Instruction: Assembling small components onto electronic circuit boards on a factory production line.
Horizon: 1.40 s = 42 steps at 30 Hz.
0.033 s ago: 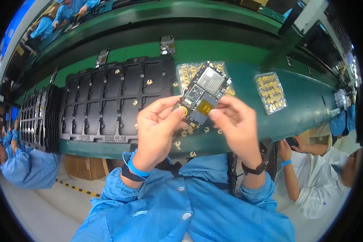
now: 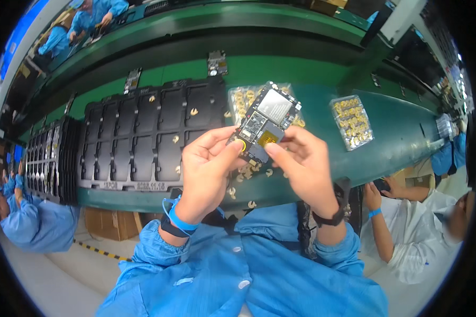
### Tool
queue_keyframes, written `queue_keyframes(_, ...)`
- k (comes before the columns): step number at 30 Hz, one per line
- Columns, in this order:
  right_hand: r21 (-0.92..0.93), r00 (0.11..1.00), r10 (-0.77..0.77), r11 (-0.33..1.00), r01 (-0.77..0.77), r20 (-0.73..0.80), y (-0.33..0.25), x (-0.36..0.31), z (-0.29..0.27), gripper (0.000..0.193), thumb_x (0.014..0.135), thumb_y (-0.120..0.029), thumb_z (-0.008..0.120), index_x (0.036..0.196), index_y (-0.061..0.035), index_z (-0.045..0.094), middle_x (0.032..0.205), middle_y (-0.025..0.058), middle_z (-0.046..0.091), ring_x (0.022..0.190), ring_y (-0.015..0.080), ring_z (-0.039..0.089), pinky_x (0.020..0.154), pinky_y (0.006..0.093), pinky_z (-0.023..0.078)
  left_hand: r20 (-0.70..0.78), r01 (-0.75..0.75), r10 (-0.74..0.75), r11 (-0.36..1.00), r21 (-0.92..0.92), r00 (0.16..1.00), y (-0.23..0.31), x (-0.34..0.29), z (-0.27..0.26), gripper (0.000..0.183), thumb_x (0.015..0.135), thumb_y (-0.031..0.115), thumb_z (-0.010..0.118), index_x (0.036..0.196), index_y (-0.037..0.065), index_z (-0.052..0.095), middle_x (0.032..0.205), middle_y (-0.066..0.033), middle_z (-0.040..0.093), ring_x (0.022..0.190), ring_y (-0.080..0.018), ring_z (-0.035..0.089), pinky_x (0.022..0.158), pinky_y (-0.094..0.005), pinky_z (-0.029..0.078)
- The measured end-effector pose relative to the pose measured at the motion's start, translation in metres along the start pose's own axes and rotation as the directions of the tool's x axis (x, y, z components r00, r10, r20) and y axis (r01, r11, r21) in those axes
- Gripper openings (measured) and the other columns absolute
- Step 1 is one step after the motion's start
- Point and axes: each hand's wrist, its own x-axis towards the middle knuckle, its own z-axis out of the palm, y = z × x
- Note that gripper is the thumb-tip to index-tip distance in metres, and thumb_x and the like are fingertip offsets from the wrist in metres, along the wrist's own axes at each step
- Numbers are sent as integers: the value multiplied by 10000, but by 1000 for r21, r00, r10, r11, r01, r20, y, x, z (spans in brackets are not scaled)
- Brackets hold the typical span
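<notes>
Above the bench I hold up a black circuit board (image 2: 274,107), tilted, with a silver shield plate and a gold-contact card socket. My left hand (image 2: 209,164) pinches its lower left corner, the thumb next to a yellow ring (image 2: 242,143). On the board's right side my right hand (image 2: 304,164) is closed, its thumb pressed on the card socket and its fingers behind the edge. Behind the board lies a clear tray of gold-coloured ring parts (image 2: 239,99), partly hidden. Small pale C-shaped pieces (image 2: 252,204) are scattered on the bench below my hands.
To the left lies a black compartment tray (image 2: 127,140) with several loose C-shaped pieces on it, beside a stack of black trays (image 2: 53,158). A second clear tray of gold parts (image 2: 353,122) is at right. Circuit boards (image 2: 217,63) lie on the green strip behind. Co-workers sit nearby.
My right hand has shifted slightly left, and its thumb has come onto the card socket. The left hand keeps its pinch on the board.
</notes>
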Motion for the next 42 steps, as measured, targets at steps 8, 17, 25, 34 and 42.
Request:
queue_keyframes(8,-313,984,-137,945,94,-116,-14,172,-87,103,1033,-120,697,1078,-30,716,923,-1,721,794,74,655,684,251,540,124,-146,116,952,270,985,21,84,-22,410,1037,46,668,1419,-74,576,1363,-187,688,1247,-232,677,1086,-333,536)
queue_keyframes(17,-780,975,-176,626,4,-136,99,359,-187,252,870,-151,855,979,43,734,825,158,720,710,282,704,637,407,569,39,-303,403,615,728,914,-47,141,-69,245,948,42,659,1168,-42,727,1171,-189,770,1110,-310,742,1011,-403,562)
queue_keyframes(25,-736,890,131,622,269,436,-31,188,-130,293,923,-300,830,946,-23,739,771,104,722,698,193,700,663,353,552,-14,-213,340,620,755,940,-32,137,-85,215,977,-41,640,1179,-70,707,1218,-170,749,1184,-248,704,1069,-366,530)
queue_keyframes(34,-819,576,-586,348,-456,-570,41,234,-536,460,861,-314,851,1155,14,718,1093,275,754,1106,456,712,963,466,572,50,-318,484,490,812,873,-29,132,-72,224,1043,-3,607,1235,-40,715,1210,-103,748,1102,-159,695,972,-294,527)
queue_keyframes(42,-677,582,-374,211,-705,-722,107,321,-615,548,945,-502,758,1329,-130,640,1315,158,734,1251,408,675,1030,536,541,-176,-4,458,364,931,871,9,43,-66,171,1054,31,627,1172,-46,723,1150,-113,757,1080,-173,711,921,-323,577)
